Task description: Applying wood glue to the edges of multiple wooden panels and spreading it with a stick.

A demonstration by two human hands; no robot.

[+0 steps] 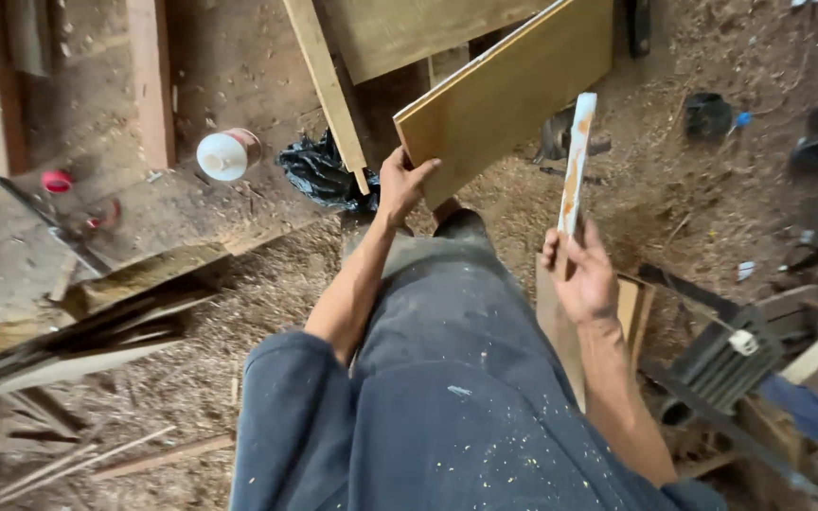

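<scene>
My left hand [403,185] grips the lower corner of a flat brown wooden board [508,90], holding it tilted above my knee. My right hand [579,277] holds a thin pale strip [577,161] upright; the strip has an orange-brown smear along it and stands just right of the board, apart from it. My legs in dusty dark blue trousers [437,378] fill the lower middle of the view.
Sawdust covers the floor [267,293]. A white plastic bottle [227,153] lies at upper left near a black plastic bag [319,172]. A long wooden batten [327,85] leans beside another board. Planks and offcuts pile at left [78,331]; dark sandals [816,151] and scrap sit at right.
</scene>
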